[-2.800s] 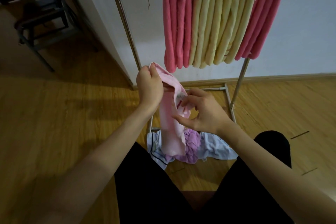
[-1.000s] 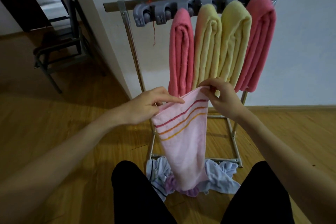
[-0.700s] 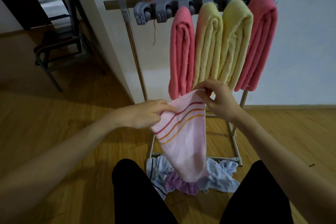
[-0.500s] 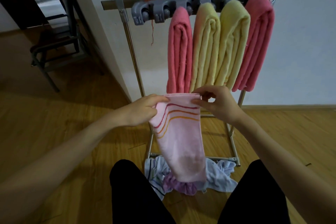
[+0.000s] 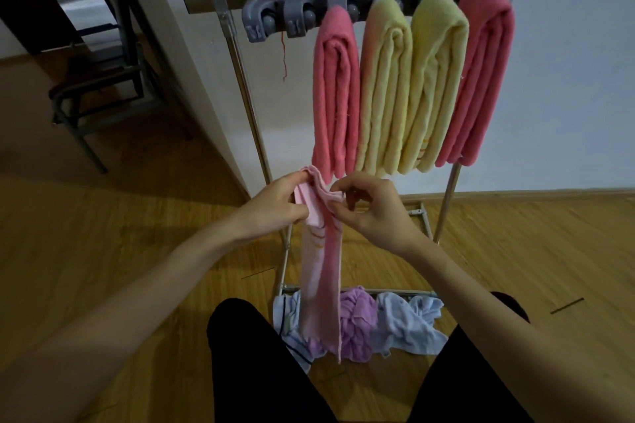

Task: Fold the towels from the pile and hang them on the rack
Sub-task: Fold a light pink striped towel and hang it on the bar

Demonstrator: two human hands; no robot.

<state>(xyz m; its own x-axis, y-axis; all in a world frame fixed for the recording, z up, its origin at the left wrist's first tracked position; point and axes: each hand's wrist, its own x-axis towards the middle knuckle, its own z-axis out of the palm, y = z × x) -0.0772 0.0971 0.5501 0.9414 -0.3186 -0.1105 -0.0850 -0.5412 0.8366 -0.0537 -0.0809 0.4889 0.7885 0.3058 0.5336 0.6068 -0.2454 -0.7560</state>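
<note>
Towel point(image 5: 321, 271) narrower, between both hands point(image 5: 323, 206)

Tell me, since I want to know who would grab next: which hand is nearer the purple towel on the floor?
Right. The right hand is up and slightly right of the purple towel; the left hand is up and further left.

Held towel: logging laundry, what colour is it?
Light pink towel with faint stripes, seen in the head view.

No text or label can be read.
</note>
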